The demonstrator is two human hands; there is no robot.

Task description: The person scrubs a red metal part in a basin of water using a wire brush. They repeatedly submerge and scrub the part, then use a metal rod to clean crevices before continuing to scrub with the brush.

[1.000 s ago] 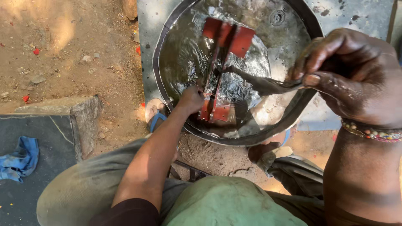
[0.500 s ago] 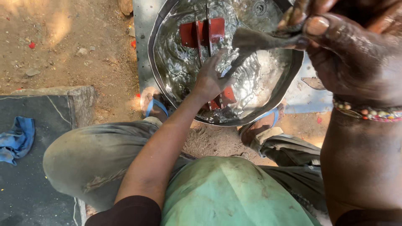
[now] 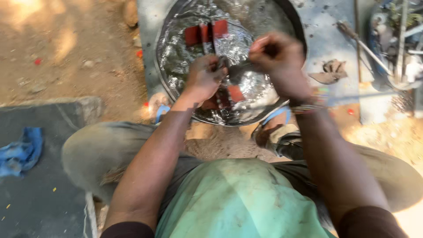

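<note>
Left hand (image 3: pixel 203 78) just left of frame centre in the upper half, curled down over the water, fingers bent and closed around a dark metal piece (image 3: pixel 222 66) beside the red part (image 3: pixel 207 33); grip narrow, knuckles up. Right hand (image 3: pixel 277 61) right of it, upper middle of the frame, also closed, fingers pinched tight on something small and dark at the fingertips; blurred, so cannot tell exactly what. Both hands close together, nearly touching, over the middle of the basin (image 3: pixel 295 26). Beaded bracelet (image 3: pixel 308 103) on the right wrist.

Red part half under water, running from top centre of the frame down toward the lower rim: two flat red plates at the upper end with a dark bar between them, another red patch (image 3: pixel 235 93) showing lower down below the hands. Water (image 3: pixel 180 57) rippled and shiny, catching light.

Basin round, dark-rimmed, metal, sitting on a grey slab (image 3: pixel 324 26) at top centre. Sandalled foot with a blue strap (image 3: pixel 275 128) just below the basin rim, right of centre; another blue strap (image 3: pixel 162 112) at the rim's lower left. Blue rag (image 3: pixel 22 152) at the far left edge on a dark mat (image 3: pixel 39 194). Crumpled brown scrap (image 3: pixel 330 72) on the slab, right of the basin. Pale green shirt (image 3: pixel 238 202) along the bottom centre.
</note>
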